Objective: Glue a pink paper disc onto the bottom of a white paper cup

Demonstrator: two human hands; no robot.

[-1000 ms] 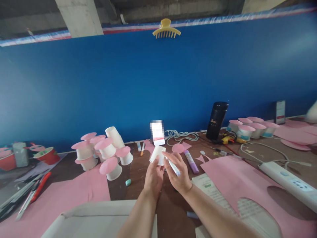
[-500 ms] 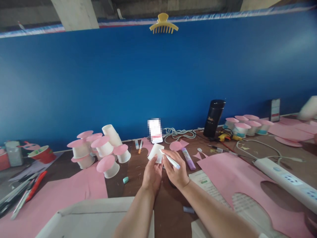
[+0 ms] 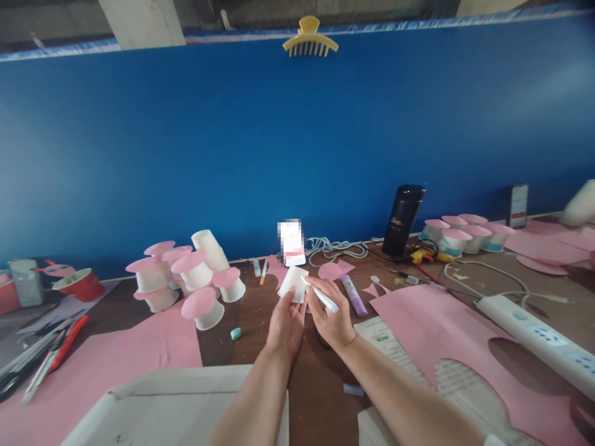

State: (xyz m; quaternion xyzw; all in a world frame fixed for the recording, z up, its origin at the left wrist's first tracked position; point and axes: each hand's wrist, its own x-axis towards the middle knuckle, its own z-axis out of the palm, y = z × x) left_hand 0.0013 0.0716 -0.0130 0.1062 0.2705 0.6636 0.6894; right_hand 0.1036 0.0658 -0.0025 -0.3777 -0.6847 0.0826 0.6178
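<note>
A white paper cup is tilted in my left hand, whose fingers wrap round its lower part. My right hand is closed on a white marker with a pale blue end. The marker's tip is at the right side of the cup; whether it touches I cannot tell. No mark shows on the cup's wall. Left of my hands, several white cups topped with pink paper discs stand in a group, partly stacked. A stack of plain cups leans behind them.
Pink paper sheets lie on both sides. A glue stick, a pink disc and a phone are close by. A black flask, power strip and cables stand right; scissors lie left.
The view has shifted very slightly. Both hands keep their hold on the cup and the marker, with the marker's tip a little lower along the cup's right side.
</note>
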